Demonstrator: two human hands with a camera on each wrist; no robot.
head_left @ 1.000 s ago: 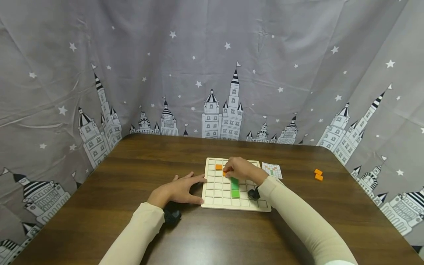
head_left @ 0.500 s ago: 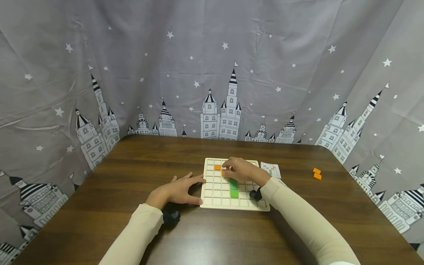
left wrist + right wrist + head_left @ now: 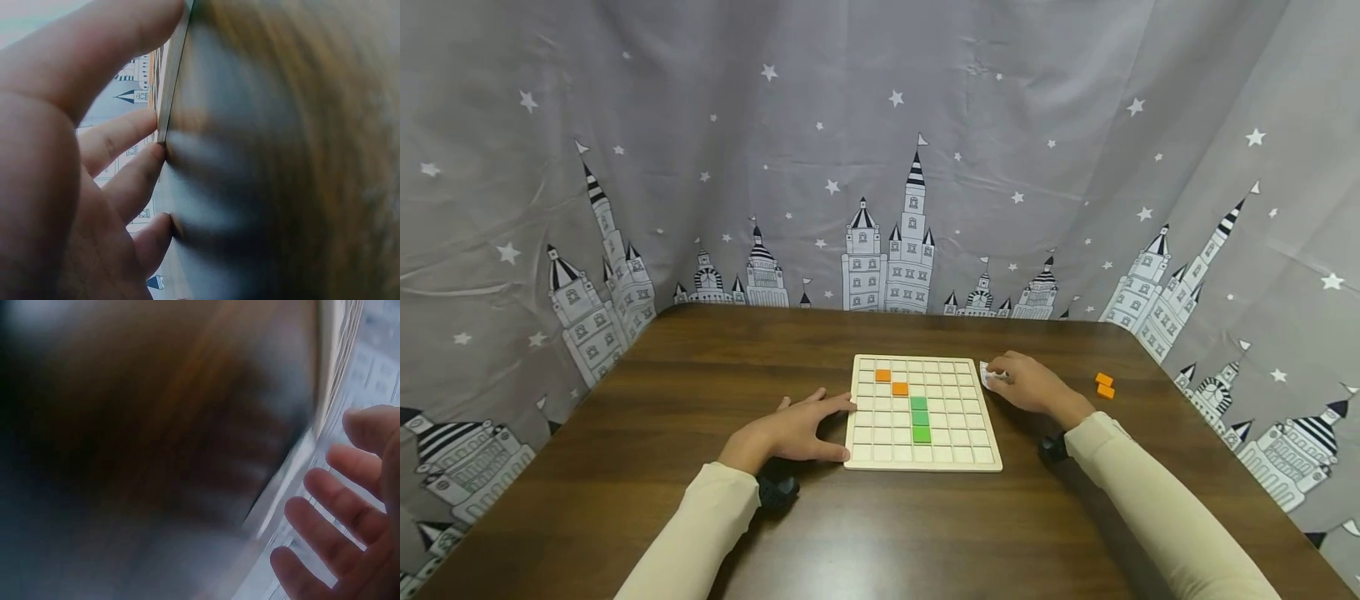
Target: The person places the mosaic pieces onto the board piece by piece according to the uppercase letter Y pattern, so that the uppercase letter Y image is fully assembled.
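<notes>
A pale wooden grid board (image 3: 955, 433) lies on the table. Orange tiles (image 3: 883, 376) sit stepwise in two of its upper-left squares, and green tiles (image 3: 921, 418) form a short column near its middle. My left hand (image 3: 786, 432) rests at the board's left edge, touching it with thumb and fingertips; the left wrist view shows those fingers (image 3: 134, 178) spread against the rim. Over a small printed card (image 3: 986, 377) right of the board is my right hand (image 3: 1030, 385), partly covering it. In the right wrist view its fingers (image 3: 340, 506) are loosely bent and hold nothing.
Two loose orange tiles (image 3: 1104, 385) lie on the brown wooden table (image 3: 865, 533), right of the right hand. A grey curtain (image 3: 805, 158) printed with castles and stars hangs behind the table and along its sides.
My right hand has left the second orange tile, which stays in its square, and moved right to the card. The left hand has kept its place at the board's edge.
</notes>
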